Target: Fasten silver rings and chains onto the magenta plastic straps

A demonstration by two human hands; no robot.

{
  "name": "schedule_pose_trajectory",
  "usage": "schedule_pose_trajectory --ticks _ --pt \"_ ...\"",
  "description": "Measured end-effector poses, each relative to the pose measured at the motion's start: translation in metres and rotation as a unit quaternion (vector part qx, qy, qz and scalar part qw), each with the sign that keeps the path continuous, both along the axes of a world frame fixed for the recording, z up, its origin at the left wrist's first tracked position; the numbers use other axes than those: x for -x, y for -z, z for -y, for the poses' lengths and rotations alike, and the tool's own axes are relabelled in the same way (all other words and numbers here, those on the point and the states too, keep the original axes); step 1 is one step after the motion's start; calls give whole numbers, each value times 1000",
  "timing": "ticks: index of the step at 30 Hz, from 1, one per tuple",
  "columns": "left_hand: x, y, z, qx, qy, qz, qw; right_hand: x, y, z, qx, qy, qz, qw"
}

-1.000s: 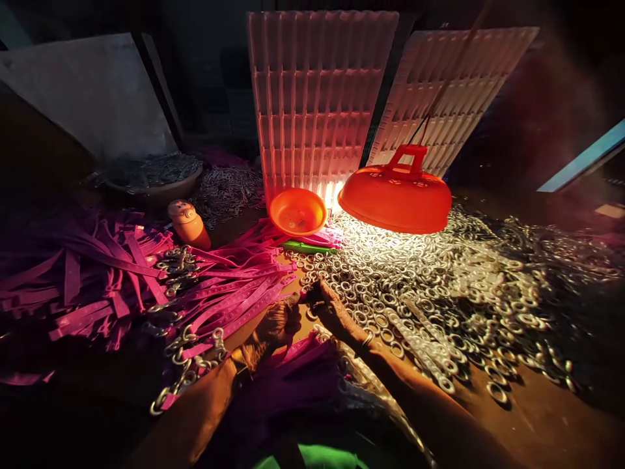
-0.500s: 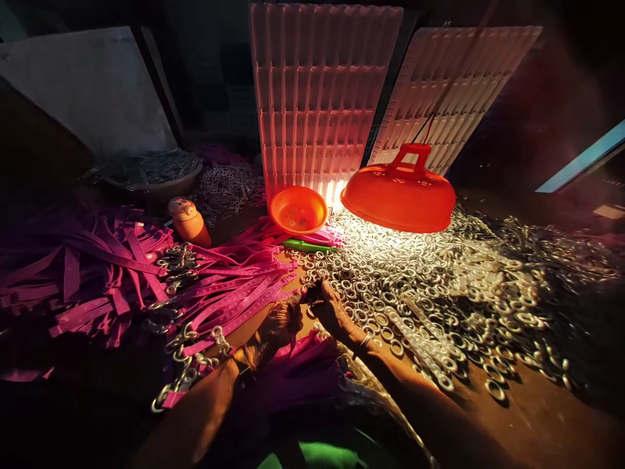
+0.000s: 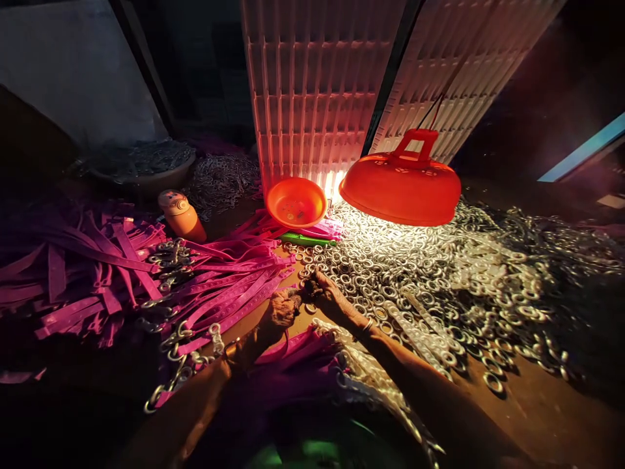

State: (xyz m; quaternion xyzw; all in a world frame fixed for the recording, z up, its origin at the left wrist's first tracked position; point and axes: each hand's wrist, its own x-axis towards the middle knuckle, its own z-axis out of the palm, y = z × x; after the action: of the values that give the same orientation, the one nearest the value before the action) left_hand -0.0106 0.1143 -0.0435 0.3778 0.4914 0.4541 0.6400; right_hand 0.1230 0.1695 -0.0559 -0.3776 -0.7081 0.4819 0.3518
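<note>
Pink straps: a fan of flat, narrow bands [image 3: 249,303] is laid left of the hands, their surfaces dotted with rows of small round marks; smooth, matte and flexible in look.
Strap ends: chunky silvery links [image 3: 181,335] are gathered at the near ends.
Metal rings: round, shiny, open-centred pieces [image 3: 385,286] are heaped loosely beside and beyond the right hand.
Left hand [image 3: 284,308]: fingers are curled inward just beside the other hand; what is pinched, if anything, cannot be told.
Right hand [image 3: 326,291]: fingers are bent toward the left hand, the tips lost in shadow; the grip cannot be told.
Lampshade [image 3: 400,189]: glossy orange-red, domed, handled, hung above the rings.
Bowl [image 3: 297,203]: round orange plastic, tilted against a ribbed pale panel [image 3: 319,98].
</note>
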Motion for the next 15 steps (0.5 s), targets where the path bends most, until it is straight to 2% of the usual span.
schedule_pose_trajectory --ticks 3,6,10,12,15 --pt "5 -21 1 32 14 6 999 -9 -20 9 -73 -36 60 995" --pt "12 -47 5 69 43 -17 997 -21 -45 32 -108 -73 113 985" --pt "17 -74 24 50 140 -91 985 -35 -63 75 -113 -87 157 977" --pt "17 -77 39 27 188 -103 976 -42 -63 97 -105 -64 171 978" --pt "12 -65 63 34 222 -80 971 -52 -58 124 -30 -32 134 990"
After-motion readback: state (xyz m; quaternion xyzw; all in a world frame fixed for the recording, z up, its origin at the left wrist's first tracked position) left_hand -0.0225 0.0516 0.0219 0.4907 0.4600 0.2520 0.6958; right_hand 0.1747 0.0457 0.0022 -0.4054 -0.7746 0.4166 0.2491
